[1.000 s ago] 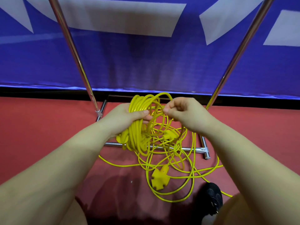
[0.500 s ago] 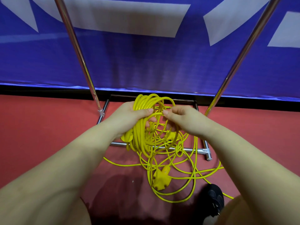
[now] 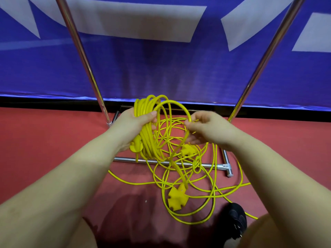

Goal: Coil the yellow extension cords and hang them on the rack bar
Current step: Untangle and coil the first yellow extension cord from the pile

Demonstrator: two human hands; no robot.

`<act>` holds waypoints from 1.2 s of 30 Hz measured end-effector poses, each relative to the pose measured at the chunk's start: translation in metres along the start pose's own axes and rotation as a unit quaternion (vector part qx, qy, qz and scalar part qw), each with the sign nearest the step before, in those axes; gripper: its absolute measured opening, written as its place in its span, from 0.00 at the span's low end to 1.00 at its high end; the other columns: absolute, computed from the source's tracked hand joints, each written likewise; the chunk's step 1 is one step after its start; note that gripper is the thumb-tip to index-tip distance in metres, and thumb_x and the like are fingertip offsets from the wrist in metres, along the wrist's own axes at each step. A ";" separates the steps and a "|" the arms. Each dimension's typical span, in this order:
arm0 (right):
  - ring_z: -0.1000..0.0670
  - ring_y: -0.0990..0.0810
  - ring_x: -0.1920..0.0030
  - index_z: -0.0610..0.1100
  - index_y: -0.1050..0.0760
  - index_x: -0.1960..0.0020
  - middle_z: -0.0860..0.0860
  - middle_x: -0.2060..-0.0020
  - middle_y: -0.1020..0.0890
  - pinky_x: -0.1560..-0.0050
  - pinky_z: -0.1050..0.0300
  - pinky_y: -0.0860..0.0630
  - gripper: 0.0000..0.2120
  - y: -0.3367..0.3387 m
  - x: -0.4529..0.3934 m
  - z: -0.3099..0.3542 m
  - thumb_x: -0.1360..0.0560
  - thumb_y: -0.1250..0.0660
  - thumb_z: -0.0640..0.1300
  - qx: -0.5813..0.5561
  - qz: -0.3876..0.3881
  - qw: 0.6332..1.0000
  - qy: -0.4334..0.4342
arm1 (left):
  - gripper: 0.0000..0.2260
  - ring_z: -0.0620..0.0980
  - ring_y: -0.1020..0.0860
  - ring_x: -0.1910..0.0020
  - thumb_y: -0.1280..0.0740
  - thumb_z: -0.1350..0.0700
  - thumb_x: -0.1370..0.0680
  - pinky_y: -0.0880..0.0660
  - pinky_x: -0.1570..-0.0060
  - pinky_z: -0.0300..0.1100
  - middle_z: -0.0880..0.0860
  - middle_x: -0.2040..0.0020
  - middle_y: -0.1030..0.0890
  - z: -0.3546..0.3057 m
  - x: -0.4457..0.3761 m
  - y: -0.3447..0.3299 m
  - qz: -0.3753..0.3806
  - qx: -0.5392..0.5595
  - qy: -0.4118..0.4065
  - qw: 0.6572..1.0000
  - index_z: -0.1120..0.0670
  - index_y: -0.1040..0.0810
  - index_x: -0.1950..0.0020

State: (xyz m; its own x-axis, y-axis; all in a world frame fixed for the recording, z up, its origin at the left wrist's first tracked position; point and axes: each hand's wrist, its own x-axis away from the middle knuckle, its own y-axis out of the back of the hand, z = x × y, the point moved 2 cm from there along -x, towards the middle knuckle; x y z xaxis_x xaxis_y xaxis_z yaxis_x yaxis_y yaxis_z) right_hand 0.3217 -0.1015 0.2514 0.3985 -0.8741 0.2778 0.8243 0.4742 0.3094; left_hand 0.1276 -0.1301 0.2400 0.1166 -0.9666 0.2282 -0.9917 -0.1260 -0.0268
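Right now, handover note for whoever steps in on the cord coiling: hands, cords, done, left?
Left hand grips the coiled bundle of yellow cord.
Right hand pinches one loose loop beside it.
Most of the cord lies tangled on the red floor over the rack's base bar, with the multi-outlet end.
Done: partial coil.
Left: finish coiling, hang; top bar out of view.

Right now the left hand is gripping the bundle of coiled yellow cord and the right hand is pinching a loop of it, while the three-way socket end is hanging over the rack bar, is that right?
Not quite. The head view shows the three-way socket end lying on the red floor, not hanging over any bar. The rest holds: the left hand grips the bundle of coiled yellow cord and the right hand pinches a loop of it.
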 end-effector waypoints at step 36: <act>0.50 0.20 0.60 0.47 0.22 0.49 0.53 0.60 0.21 0.58 0.61 0.25 0.11 -0.033 0.010 -0.007 0.30 0.32 0.37 0.318 0.100 0.942 0.035 | 0.05 0.45 0.19 0.70 0.35 0.62 0.23 0.20 0.69 0.43 0.51 0.70 0.18 -0.002 0.001 0.002 -0.031 0.129 0.035 0.991 0.60 0.23 0.57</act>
State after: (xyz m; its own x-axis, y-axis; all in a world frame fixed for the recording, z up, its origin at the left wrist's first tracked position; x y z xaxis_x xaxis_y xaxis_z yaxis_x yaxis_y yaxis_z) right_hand 0.3012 -0.1269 0.2378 0.5646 -0.7544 0.3348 0.3307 0.5784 0.7457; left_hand 0.1257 -0.1308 0.2425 0.1637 -0.9386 0.3036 -0.9349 -0.2458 -0.2560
